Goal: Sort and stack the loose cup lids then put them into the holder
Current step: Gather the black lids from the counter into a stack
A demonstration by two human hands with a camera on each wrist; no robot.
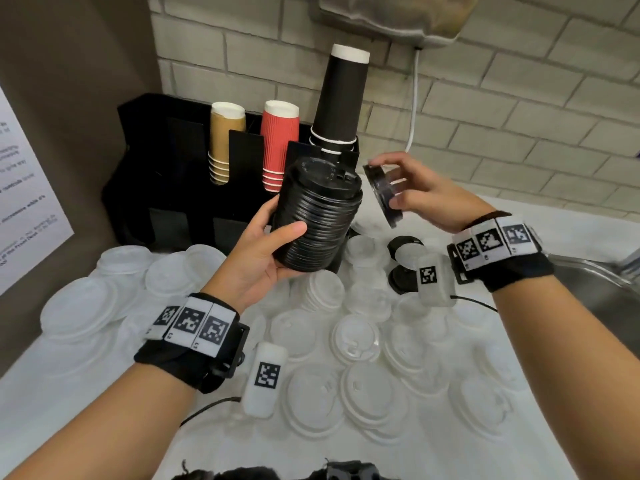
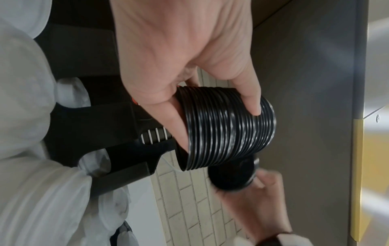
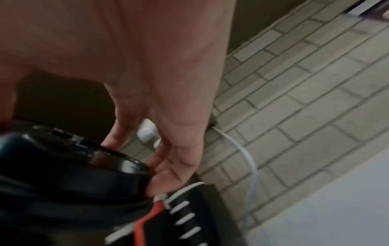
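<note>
My left hand grips a tall stack of black cup lids, held up in front of the black holder; the left wrist view shows the stack with my thumb and fingers round it. My right hand pinches a short stack of black lids by its edge, tilted, just right of the tall stack's top. In the right wrist view those lids lie dark and blurred under my fingers. Several loose white lids cover the counter below, and a few black lids lie among them.
The holder carries stacks of tan cups, red cups and black cups. A brick wall with a white cable is behind. A metal sink lies at the right, a brown panel with a paper notice at the left.
</note>
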